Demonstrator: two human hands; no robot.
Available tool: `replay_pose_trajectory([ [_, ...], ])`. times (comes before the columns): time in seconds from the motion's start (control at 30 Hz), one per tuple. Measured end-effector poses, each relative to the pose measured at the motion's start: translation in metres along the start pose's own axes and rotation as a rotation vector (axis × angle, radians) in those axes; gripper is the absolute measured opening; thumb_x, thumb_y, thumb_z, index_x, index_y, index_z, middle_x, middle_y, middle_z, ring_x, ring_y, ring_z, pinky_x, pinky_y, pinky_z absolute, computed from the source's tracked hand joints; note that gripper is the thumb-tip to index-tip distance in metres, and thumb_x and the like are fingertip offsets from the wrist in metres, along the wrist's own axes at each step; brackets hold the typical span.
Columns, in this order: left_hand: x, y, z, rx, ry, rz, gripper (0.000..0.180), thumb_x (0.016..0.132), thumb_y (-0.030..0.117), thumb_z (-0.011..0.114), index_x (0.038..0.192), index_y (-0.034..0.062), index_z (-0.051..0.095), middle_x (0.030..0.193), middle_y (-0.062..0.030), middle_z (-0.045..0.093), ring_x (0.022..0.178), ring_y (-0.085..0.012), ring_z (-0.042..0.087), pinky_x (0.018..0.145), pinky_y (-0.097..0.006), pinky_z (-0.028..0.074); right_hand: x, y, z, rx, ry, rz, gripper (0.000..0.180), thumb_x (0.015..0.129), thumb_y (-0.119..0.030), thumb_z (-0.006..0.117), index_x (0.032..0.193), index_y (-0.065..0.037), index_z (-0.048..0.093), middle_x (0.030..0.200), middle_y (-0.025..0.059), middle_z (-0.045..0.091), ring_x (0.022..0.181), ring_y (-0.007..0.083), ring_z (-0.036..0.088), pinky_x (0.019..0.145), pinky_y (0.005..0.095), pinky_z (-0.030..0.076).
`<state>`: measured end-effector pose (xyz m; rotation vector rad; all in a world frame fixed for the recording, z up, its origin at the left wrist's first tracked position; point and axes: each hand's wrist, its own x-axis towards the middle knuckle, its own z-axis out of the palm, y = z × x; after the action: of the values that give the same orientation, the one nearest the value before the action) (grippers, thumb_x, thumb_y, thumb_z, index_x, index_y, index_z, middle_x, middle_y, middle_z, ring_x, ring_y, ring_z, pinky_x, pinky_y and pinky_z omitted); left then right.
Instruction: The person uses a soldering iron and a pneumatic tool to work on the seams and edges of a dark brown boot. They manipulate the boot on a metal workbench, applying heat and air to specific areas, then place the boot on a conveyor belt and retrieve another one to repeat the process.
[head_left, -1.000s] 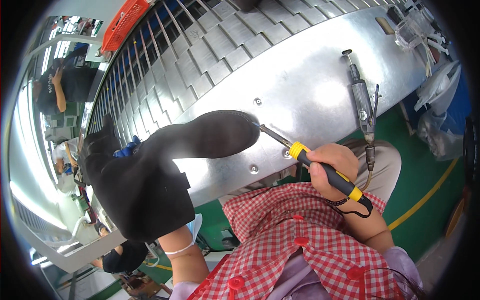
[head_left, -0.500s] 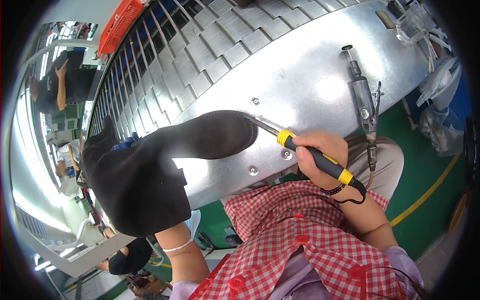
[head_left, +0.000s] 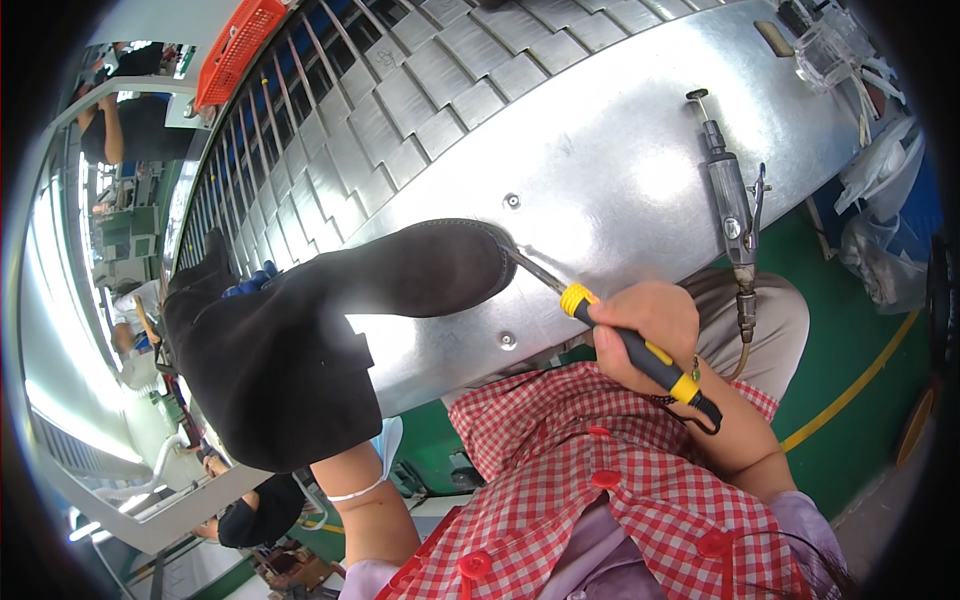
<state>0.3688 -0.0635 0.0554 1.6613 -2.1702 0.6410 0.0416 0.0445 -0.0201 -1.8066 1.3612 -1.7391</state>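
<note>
A black suede boot (head_left: 400, 270) lies on its side above the metal table, its rounded toe pointing right. My left forearm reaches under the boot's shaft, and most of my left hand is hidden there. Blue-covered fingertips (head_left: 252, 280) curl over the boot's far edge, apparently my left hand's grip on it. In my right hand (head_left: 652, 318) is a corded soldering-iron-type tool (head_left: 577, 298) with a black and yellow handle, fingers wrapped round it. Its metal tip is at the welt edge of the boot's toe.
An air-powered grinder (head_left: 733, 200) with a hose lies on the metal table (head_left: 600, 150) to the right. Beyond is a slatted metal conveyor (head_left: 430, 90), with an orange basket (head_left: 235, 55) at far left. Plastic bags (head_left: 885, 230) hang at right. Other people stand at left.
The tool's tip has shifted slightly right and down along the toe's edge, my right hand turning a little with it. The boot is nearly still. A person at far left has moved.
</note>
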Motion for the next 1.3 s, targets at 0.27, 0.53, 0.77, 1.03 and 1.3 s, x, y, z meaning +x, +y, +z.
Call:
replay_pose_trajectory([
  [0.27,0.004,0.012,-0.008,-0.206,-0.002,-0.039,0.031,0.091,0.016,0.066,0.116,-0.0026,0.064,0.108,-0.0133,0.068,0.102,-0.0207,0.065,0.095,-0.031,0.05,-0.01,-0.017,-0.011,0.132,-0.053,-0.022,0.02,0.068,-0.008,0.074,0.088,-0.006,0.069,0.063,0.0042,0.064,0.052,0.021,0.062,0.048,0.0313,0.048],
  [0.53,0.014,0.008,-0.009,-0.278,0.019,-0.048,0.037,0.092,0.011,0.063,0.124,-0.0072,0.057,0.116,-0.018,0.063,0.111,-0.0194,0.06,0.1,-0.031,0.047,-0.018,-0.016,-0.055,0.417,0.177,0.517,0.03,0.094,-0.03,0.061,0.1,-0.001,0.057,0.082,0.0083,0.061,0.062,0.0093,0.057,0.057,0.0216,0.047],
  [0.77,0.071,0.054,-0.013,-0.176,-0.098,-0.056,0.032,0.088,0.008,0.063,0.116,-0.0064,0.056,0.094,-0.0116,0.066,0.092,-0.0193,0.064,0.087,-0.033,0.052,-0.024,-0.022,-0.051,0.377,0.174,0.608,0.026,0.095,-0.025,0.058,0.1,0.0,0.056,0.083,0.0098,0.06,0.059,0.0098,0.055,0.054,0.0234,0.046],
  [1.03,0.059,0.037,0.007,-0.195,0.093,0.018,0.032,0.088,0.008,0.063,0.117,-0.0056,0.057,0.096,-0.0119,0.066,0.093,-0.0198,0.064,0.088,-0.034,0.052,-0.029,-0.006,-0.032,0.228,0.028,0.33,0.015,0.086,-0.013,0.064,0.095,-0.001,0.062,0.07,0.0097,0.06,0.054,0.0179,0.056,0.054,0.0283,0.046],
  [1.3,0.06,0.032,0.012,-0.219,0.146,0.021,0.032,0.089,0.009,0.062,0.117,-0.0049,0.057,0.098,-0.0122,0.066,0.094,-0.0204,0.064,0.089,-0.034,0.052,-0.014,-0.006,-0.02,0.199,0.024,0.24,0.013,0.079,-0.009,0.066,0.09,-0.002,0.065,0.067,0.0088,0.064,0.051,0.0214,0.059,0.049,0.0316,0.047],
])
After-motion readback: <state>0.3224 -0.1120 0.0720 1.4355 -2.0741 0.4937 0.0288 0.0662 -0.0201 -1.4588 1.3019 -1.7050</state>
